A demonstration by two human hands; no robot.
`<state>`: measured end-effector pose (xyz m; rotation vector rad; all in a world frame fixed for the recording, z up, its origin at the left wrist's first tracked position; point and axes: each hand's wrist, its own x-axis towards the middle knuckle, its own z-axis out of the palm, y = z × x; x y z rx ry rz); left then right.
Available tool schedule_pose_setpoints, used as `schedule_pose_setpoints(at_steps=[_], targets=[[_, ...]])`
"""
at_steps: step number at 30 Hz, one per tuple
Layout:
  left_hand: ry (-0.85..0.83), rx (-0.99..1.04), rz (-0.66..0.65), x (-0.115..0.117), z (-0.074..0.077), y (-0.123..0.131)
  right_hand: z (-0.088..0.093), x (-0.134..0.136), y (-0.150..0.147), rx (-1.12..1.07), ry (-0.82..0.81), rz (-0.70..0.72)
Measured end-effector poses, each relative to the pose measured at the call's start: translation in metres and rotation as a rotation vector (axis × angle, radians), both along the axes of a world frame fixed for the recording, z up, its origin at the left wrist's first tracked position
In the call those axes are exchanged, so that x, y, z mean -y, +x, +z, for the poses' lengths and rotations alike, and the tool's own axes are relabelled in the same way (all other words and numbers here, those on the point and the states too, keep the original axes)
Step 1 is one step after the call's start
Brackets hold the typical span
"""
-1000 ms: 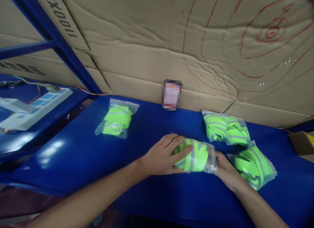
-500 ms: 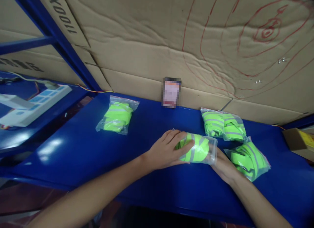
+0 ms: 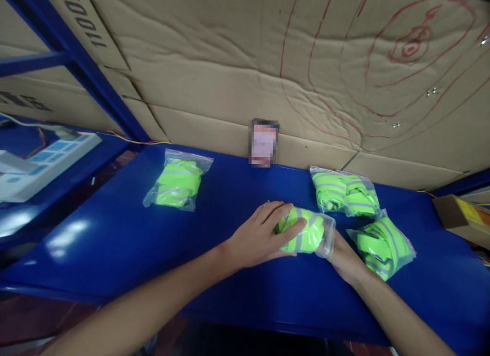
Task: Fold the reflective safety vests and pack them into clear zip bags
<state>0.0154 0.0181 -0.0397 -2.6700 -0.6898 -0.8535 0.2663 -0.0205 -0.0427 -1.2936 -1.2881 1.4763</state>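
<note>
A clear plastic bag [image 3: 328, 237] holds a folded neon-green reflective strap [image 3: 312, 236] with grey stripes, above the middle of the blue table. My left hand [image 3: 264, 233] is closed round its left part, fingers over the top and thumb across the front. From the right, my right hand [image 3: 339, 250] reaches to the bag's right end; its fingers are hidden by the bag and strap, so whether they grip cannot be seen. Close to my right forearm lies another bagged green strap [image 3: 385, 246].
Two bagged bundles [image 3: 329, 192] lie at the back right, another bag [image 3: 179, 182] at the back left. A pixelated upright item [image 3: 263, 144] leans on the cardboard wall [image 3: 199, 80]. A white power strip [image 3: 49, 164] sits far left, a cardboard box [image 3: 461, 218] far right.
The view has shifted slightly, so the surroundings sit a little further left. My right hand and the bag's right end have moved slightly left; my left hand keeps its grip.
</note>
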Motion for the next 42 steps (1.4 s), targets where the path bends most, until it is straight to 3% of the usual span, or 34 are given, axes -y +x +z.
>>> schedule_pose_setpoints(at_steps=[4, 11, 14, 19, 23, 26, 30, 33, 38, 40, 42], targets=[[-0.018, -0.013, -0.016, 0.006, 0.002, 0.005, -0.005, 0.005, 0.006, -0.071, -0.087, 0.033], [-0.006, -0.030, 0.008, 0.006, 0.002, 0.006, -0.010, 0.005, -0.013, 0.066, 0.190, -0.078], [-0.037, -0.048, -0.005, 0.000, 0.001, 0.004, -0.010, 0.004, -0.020, 0.054, 0.131, -0.164], [-0.145, 0.092, 0.007, -0.018, 0.001, -0.009, -0.003, -0.004, -0.012, -0.177, -0.017, -0.214], [-0.239, 0.141, 0.047, -0.035, 0.013, -0.033, 0.008, -0.011, -0.002, -0.209, -0.084, -0.332], [-0.329, 0.164, 0.072, -0.045, 0.032, -0.055, 0.014, -0.014, 0.002, -0.224, -0.104, -0.412], [-0.454, 0.137, 0.213, -0.055, 0.063, -0.090, 0.017, -0.017, 0.008, -0.252, -0.078, -0.452], [-0.442, 0.186, 0.302, -0.062, 0.077, -0.122, 0.016, -0.019, 0.013, -0.252, -0.076, -0.485], [-0.311, 0.141, 0.619, -0.064, 0.065, -0.167, 0.012, -0.019, 0.010, -0.041, 0.049, -0.485], [-0.246, 0.113, 0.726, -0.051, 0.058, -0.161, 0.010, -0.016, 0.007, 0.165, 0.164, -0.452], [-0.227, 0.111, 0.742, -0.030, 0.058, -0.135, 0.008, -0.014, 0.004, 0.355, 0.282, -0.381]])
